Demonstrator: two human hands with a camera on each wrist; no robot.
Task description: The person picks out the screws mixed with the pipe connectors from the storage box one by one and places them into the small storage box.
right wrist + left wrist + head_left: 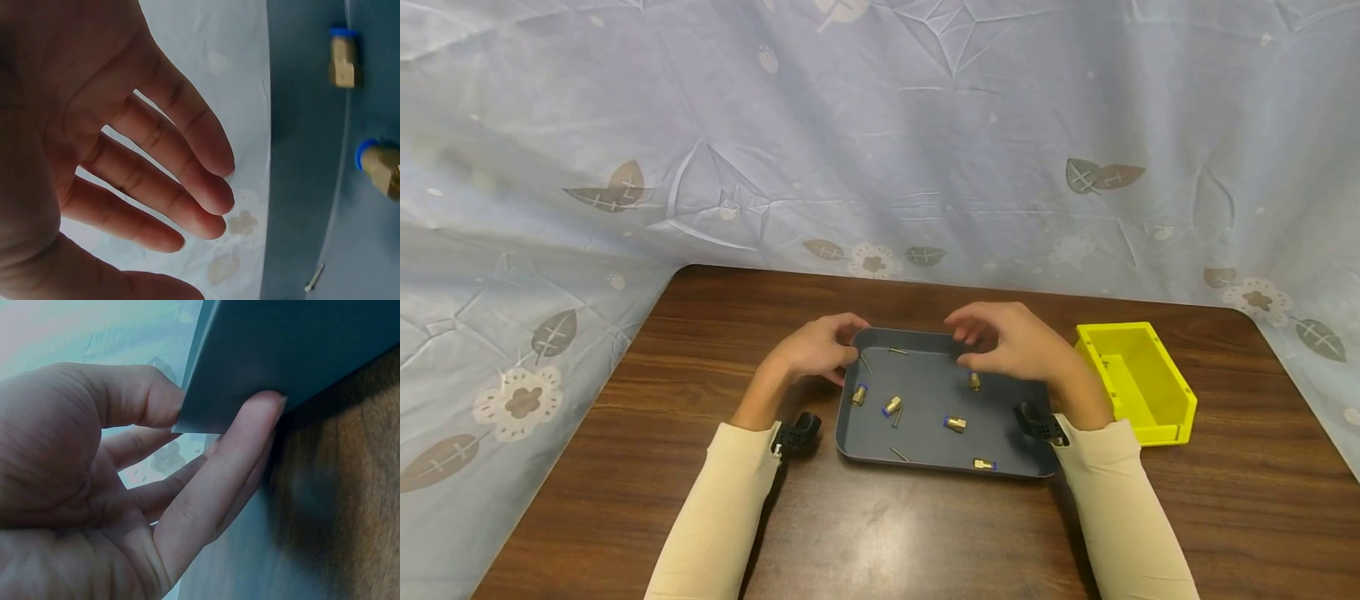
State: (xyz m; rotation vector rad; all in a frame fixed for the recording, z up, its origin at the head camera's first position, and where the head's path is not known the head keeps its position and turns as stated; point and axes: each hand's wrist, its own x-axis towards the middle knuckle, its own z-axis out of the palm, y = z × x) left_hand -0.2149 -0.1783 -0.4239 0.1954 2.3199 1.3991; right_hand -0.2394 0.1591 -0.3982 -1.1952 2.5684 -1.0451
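Note:
A shallow grey tray point(917, 450) lies on the table with brass fittings with blue collars, such as one fitting point(955, 423), and several thin screws, one screw point(899, 454) near its front edge. At the tray's far left corner my left hand point(820, 346) grips its wall; in the left wrist view the thumb is at the rim and fingers point(250, 431) press against the underside. My right hand point(1011, 337) hovers over the tray's far right part, fingers relaxed and holding nothing. The right wrist view shows the fingers point(206, 147) spread apart, with a fitting point(344, 59) beyond them.
A yellow bin point(1150, 392) stands right of the tray, beside my right forearm. The brown wooden table point(662, 350) ends at the back against a patterned curtain point(880, 167). Black camera mounts, like the left mount point(801, 429), sit on both wrists.

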